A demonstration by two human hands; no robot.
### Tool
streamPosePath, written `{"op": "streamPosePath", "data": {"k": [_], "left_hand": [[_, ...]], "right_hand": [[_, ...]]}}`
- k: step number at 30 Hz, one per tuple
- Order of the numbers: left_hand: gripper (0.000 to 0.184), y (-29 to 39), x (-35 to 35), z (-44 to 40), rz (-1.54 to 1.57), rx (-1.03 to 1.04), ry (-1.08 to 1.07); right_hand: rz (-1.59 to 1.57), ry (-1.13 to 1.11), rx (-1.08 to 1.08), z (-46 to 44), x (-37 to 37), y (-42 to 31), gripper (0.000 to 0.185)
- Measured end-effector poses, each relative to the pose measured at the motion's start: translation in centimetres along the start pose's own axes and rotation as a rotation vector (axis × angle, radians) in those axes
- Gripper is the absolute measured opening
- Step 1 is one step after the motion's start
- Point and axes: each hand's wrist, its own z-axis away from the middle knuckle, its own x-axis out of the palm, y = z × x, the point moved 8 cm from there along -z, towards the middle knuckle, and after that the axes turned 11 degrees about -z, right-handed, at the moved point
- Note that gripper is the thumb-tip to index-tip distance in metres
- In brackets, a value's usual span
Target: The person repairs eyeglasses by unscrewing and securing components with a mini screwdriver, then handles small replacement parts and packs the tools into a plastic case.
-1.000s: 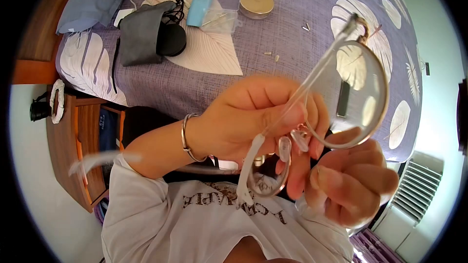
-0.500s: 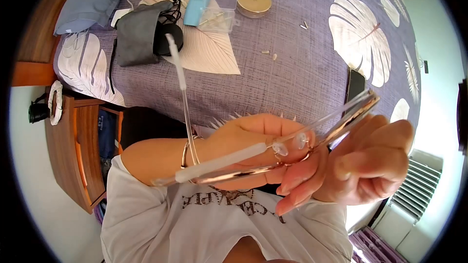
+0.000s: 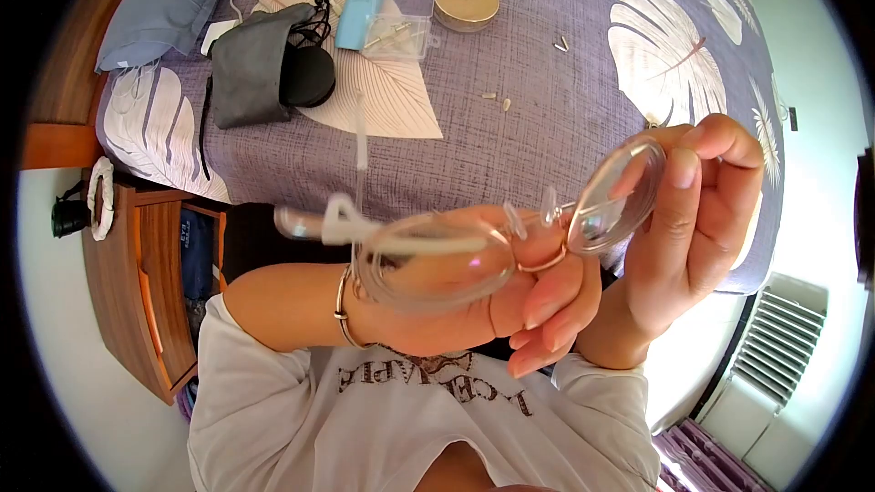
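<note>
My left hand (image 3: 474,301), with a silver bracelet on its wrist, is closed around the nose bridge of a pair of thin gold-rimmed eyeglasses (image 3: 615,196). Clear nose pads stand up above its fingers. The left-hand lens lies in front of the palm, and the clear temple arms with whitish tips are partly blurred. At the outer edge of the right-hand lens, my right hand (image 3: 697,210) pinches the frame near the hinge between thumb and forefinger. Its fingertips partly cover that spot.
On the patterned bedspread (image 3: 510,146) lie a grey pouch (image 3: 246,68) with a black round item (image 3: 307,76), a blue bottle (image 3: 360,14), a clear plastic box (image 3: 401,35), a round gold-lidded container (image 3: 466,2) and several tiny parts (image 3: 507,105). A wooden cabinet (image 3: 118,282) stands left.
The glasses have turned so both lenses face the camera more. My right hand, curled beside them before, has risen and taken hold of the outer rim. The phone seen earlier is now hidden.
</note>
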Motion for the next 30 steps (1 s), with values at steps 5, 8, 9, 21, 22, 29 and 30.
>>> {"op": "streamPosePath", "data": {"k": [5,8,9,21,22,29,30], "left_hand": [[0.042,1.1,-0.3,-0.2,-0.123,0.079,0.041],[0.042,1.6,-0.5,-0.1,-0.111,0.129,0.073],[0.042,1.6,-0.6,-0.1,-0.072,0.139,0.091],[0.031,1.7,-0.1,1.0,-0.156,0.291,0.241],[0.028,2.2,-0.3,1.2,-0.260,0.338,0.274],[0.023,3.1,-0.6,1.8,-0.297,0.442,0.403],[0.023,3.0,-0.7,1.7,-0.261,0.446,0.354]], "right_hand": [[0.107,0.117,-0.109,0.4,-0.3,-0.5,0.010],[0.078,0.170,-0.150,0.6,-1.0,-0.6,0.015],[0.081,0.170,-0.154,0.7,-1.0,-0.7,0.015],[0.172,0.327,-0.207,1.6,-1.8,-2.4,0.018],[0.196,0.311,-0.224,1.6,-1.6,-2.6,0.017],[0.107,0.256,-0.464,1.7,-0.6,-3.6,0.011],[0.055,0.261,-0.511,2.0,-0.7,-3.9,0.010]]}}
